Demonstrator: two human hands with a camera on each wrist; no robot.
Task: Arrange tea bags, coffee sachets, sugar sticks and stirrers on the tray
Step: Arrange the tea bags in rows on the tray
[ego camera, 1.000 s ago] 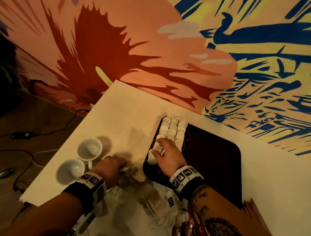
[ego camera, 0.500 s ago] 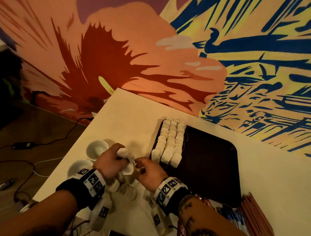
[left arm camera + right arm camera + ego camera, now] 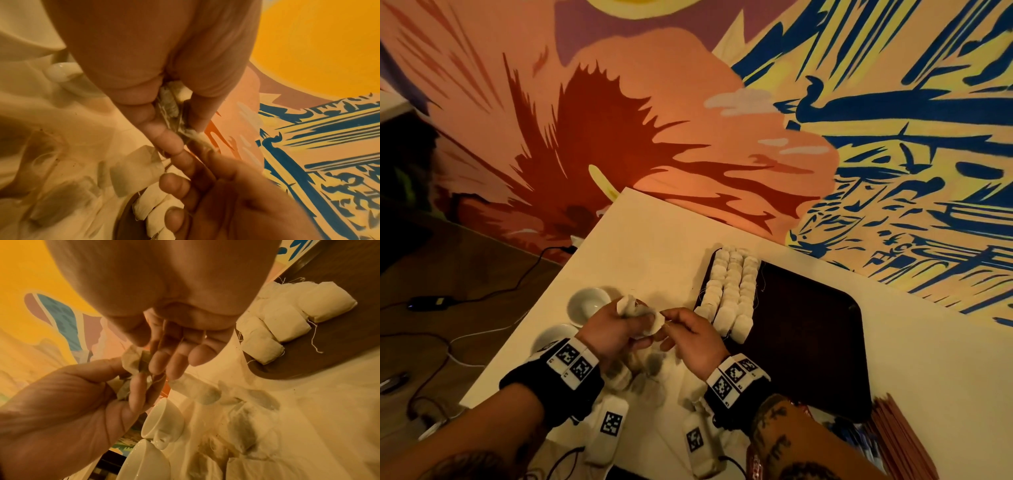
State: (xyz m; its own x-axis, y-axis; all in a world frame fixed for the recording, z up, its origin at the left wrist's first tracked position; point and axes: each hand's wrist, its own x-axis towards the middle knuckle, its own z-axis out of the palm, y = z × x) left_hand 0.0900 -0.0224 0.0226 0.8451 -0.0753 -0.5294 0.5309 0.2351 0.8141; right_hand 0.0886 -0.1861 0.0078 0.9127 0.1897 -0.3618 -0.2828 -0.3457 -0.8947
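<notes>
A dark tray (image 3: 808,329) lies on the white table and carries three rows of white tea bags (image 3: 732,291) along its left edge. Left of the tray, my left hand (image 3: 635,313) grips a small bunch of tea bags (image 3: 628,305) above the table. My right hand (image 3: 671,320) meets it and pinches the end of one bag of that bunch. In the left wrist view the bunch (image 3: 171,108) sits between my thumb and fingers. In the right wrist view my right fingertips (image 3: 158,366) touch the bunch (image 3: 133,361). Loose tea bags (image 3: 650,370) lie under my hands.
Two white cups (image 3: 589,303) (image 3: 551,337) stand left of my hands near the table's left edge. Brown stirrers (image 3: 897,438) and blue sachets (image 3: 854,442) lie at the front right beside the tray. A painted wall rises right behind the table.
My right hand left the rows on the tray and came left to the left hand. The left hand rose from the loose pile with a bunch of tea bags.
</notes>
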